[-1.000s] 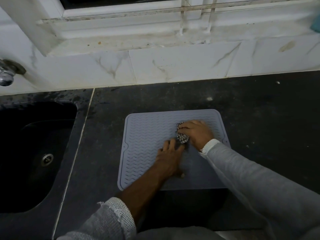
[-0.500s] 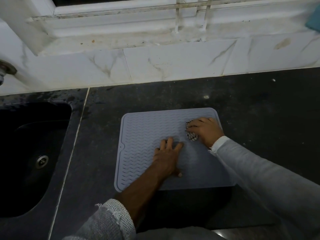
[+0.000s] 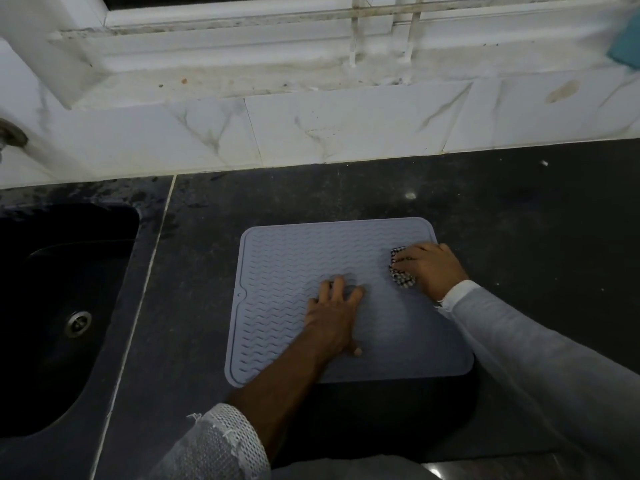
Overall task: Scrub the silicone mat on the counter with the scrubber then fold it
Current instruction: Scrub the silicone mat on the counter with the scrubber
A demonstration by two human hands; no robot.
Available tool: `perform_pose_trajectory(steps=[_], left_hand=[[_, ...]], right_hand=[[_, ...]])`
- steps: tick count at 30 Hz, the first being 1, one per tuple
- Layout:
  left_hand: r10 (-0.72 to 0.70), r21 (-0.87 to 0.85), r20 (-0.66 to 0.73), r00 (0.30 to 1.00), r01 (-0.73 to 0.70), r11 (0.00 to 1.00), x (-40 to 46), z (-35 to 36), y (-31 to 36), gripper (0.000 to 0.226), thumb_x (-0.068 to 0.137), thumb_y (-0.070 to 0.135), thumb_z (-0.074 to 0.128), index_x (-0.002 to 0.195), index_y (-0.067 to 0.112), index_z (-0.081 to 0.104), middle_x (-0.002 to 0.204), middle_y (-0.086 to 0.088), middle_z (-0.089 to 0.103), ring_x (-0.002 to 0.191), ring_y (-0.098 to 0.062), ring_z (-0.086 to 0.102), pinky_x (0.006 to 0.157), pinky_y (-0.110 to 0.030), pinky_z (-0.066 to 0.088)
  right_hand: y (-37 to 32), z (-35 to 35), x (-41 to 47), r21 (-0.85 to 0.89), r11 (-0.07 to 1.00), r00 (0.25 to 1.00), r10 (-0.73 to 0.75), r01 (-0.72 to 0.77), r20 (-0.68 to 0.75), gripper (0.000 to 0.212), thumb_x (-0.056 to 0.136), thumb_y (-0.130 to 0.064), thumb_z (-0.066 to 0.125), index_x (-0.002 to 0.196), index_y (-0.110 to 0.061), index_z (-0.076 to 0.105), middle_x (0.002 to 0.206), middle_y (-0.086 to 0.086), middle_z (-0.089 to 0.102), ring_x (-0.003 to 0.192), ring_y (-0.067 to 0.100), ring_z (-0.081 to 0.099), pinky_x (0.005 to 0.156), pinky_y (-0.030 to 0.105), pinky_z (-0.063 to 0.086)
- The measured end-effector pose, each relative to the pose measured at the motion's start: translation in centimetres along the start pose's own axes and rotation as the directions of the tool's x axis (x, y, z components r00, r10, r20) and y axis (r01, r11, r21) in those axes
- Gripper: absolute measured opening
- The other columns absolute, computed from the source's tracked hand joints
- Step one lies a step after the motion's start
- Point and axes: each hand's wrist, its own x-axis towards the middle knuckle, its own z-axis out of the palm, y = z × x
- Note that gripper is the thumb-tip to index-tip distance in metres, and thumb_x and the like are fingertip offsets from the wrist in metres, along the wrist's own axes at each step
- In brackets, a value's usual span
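A grey-blue silicone mat with a wavy ridged surface lies flat on the dark counter. My left hand presses flat on the middle of the mat, fingers spread, holding nothing. My right hand is at the mat's right edge, closed over a black-and-white checked scrubber that rests on the mat. Only the scrubber's left part shows from under my fingers.
A dark sink with a metal drain lies to the left of the mat. White marble-look wall tiles and a stained window sill run along the back. A teal object sits at the top right edge.
My right hand has slid the scrubber from the mat's upper middle to its right edge. The left hand has stayed pressed on the mat.
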Motion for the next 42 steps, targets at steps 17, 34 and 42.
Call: perform_pose_trajectory(steps=[17, 34, 42], left_hand=[[-0.009, -0.005, 0.017, 1.000, 0.009, 1.000, 0.2, -0.1, 0.2, 0.118, 0.069, 0.043, 0.081, 0.152, 0.029, -0.001, 0.158, -0.014, -0.013, 0.144, -0.040, -0.007, 0.113, -0.060, 0.015], [-0.016, -0.005, 0.015, 1.000, 0.016, 1.000, -0.2, -0.3, 0.3, 0.115, 0.072, 0.042, 0.079, 0.153, 0.028, -0.001, 0.158, -0.012, -0.014, 0.145, -0.037, -0.007, 0.115, -0.057, 0.016], [-0.017, 0.001, 0.027, 0.999, 0.017, 1.000, 0.2, -0.1, 0.3, 0.117, 0.070, 0.043, 0.080, 0.153, 0.028, -0.001, 0.158, -0.013, -0.014, 0.145, -0.039, -0.007, 0.114, -0.058, 0.016]], right_hand=[[0.1, -0.4, -1.0, 0.004, 1.000, 0.998, -0.016, 0.016, -0.053, 0.040, 0.074, -0.023, 0.074, 0.113, -0.027, 0.067, 0.128, -0.004, 0.059, 0.119, 0.024, 0.048, 0.092, 0.039, 0.031], [0.6, -0.4, -1.9, 0.012, 0.996, 0.990, -0.086, 0.088, -0.113, 0.046, 0.062, -0.011, 0.083, 0.105, -0.023, 0.071, 0.117, 0.002, 0.066, 0.107, 0.034, 0.059, 0.080, 0.048, 0.043], [-2.8, 0.5, 0.5, -0.011, 0.988, 0.986, -0.156, 0.155, -0.065, 0.047, 0.074, -0.017, 0.074, 0.119, -0.025, 0.063, 0.134, 0.002, 0.055, 0.123, 0.032, 0.046, 0.098, 0.048, 0.033]])
